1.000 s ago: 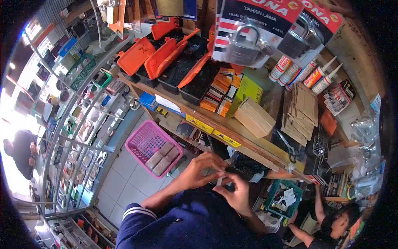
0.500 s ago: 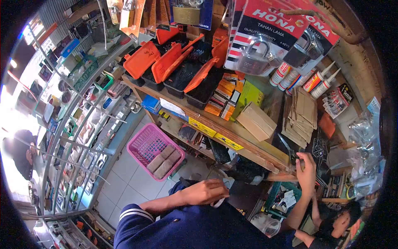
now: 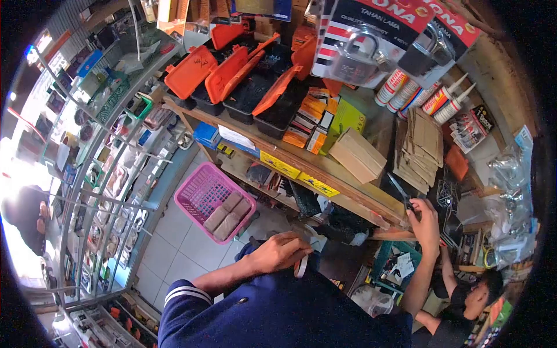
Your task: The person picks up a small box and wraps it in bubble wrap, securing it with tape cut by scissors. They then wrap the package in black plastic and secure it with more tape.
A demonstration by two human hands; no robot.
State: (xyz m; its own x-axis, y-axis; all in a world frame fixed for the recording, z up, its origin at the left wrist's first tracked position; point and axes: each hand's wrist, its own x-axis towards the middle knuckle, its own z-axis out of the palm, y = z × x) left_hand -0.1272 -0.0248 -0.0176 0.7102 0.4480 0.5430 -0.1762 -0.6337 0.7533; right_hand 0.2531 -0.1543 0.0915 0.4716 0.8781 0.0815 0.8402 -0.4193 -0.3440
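My left hand [image 3: 279, 253] is closed in front of my dark blue shirt. It grips a narrow white ring that looks like a roll of tape [image 3: 300, 267], partly hidden by the fingers. Over the right end of the wooden counter, my right hand [image 3: 426, 225] has its fingers closed around the dark handles of a pair of scissors [image 3: 398, 187]. The metal blades point up and left along the counter. Just beyond them are a brown cardboard box [image 3: 358, 155] and a stack of flat brown cardboard pieces [image 3: 419, 152].
Black bins with orange lids [image 3: 229, 72] line the counter, beside sealant tubes [image 3: 391, 87]. Packaged padlocks [image 3: 360, 55] hang above. A pink basket [image 3: 188, 191] holding brown blocks stands on the tiled floor. Another person [image 3: 473, 304] is at lower right, close to my right arm.
The view has tilted, so the counter and both hands sit higher in the picture. More of the white roll shows below my left hand. My right hand stays at the scissors.
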